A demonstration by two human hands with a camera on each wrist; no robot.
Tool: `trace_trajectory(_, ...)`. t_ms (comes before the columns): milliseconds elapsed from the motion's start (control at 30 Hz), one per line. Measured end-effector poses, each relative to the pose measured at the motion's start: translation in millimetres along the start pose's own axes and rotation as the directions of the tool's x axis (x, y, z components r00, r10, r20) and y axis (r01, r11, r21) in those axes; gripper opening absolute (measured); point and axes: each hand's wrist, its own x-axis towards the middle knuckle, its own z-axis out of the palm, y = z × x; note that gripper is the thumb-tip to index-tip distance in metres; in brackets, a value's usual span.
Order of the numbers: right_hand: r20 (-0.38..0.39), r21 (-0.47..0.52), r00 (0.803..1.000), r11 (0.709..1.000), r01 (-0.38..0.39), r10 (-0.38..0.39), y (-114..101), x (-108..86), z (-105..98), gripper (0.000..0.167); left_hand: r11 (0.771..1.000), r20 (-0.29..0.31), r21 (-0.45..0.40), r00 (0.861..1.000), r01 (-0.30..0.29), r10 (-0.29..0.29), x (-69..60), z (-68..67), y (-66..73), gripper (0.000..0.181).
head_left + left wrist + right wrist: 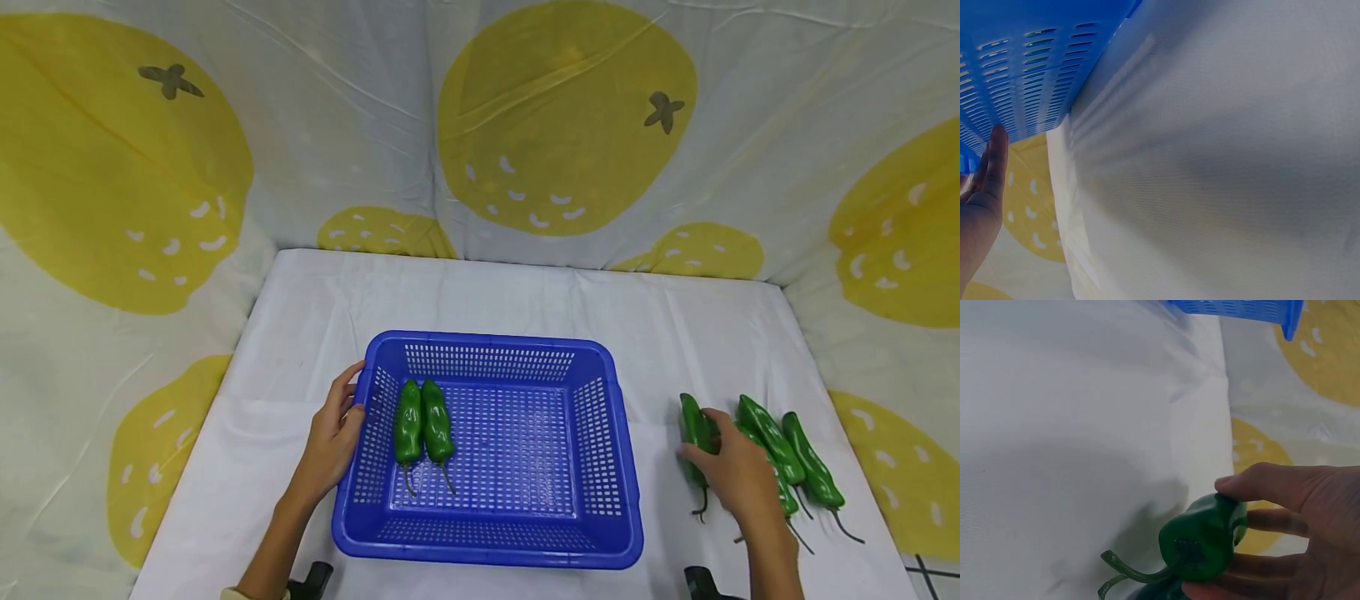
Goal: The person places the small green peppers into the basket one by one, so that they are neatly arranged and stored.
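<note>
A blue plastic basket (517,533) with slotted walls stands on the white cloth. Two green peppers (407,425) lie side by side in its left part, stems toward the near side. My left hand (335,433) touches the outside of the basket's left wall near the rim; in the left wrist view its visible finger is straight against the slots. Right of the basket, my right hand (738,475) holds a green pepper (1200,540) between thumb and fingers, its stem pointing down-left in the right wrist view. Several more green peppers (813,462) lie beside and partly under that hand.
White cloth (480,292) covers the table. Behind it and at both sides hangs a pale curtain (360,150) printed with large yellow fruit. Dark objects, partly cut off, show by the left wrist and the right wrist at the near edge.
</note>
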Motion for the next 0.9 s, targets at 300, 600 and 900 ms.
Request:
trace_trajectory(300,-0.033,-0.017,0.996,0.996,0.082,-0.083,-11.5,-2.4,-16.5,0.064,1.000,0.001,0.002,1.000,0.003,-0.003,0.2,-0.1,0.9,0.059)
trace_trajectory(600,-0.022,-0.004,0.997,0.998,0.068,-0.069,-31.5,-1.2,-26.9,0.069,1.000,0.000,-0.006,1.000,0.000,0.000,0.0,-0.4,0.8,0.059)
trace_trajectory(900,-0.042,-0.014,0.994,0.995,0.097,-0.098,-53.0,-0.8,-33.9,0.070,1.000,0.004,-0.008,1.000,0.009,-0.009,0.3,0.1,0.2,0.059)
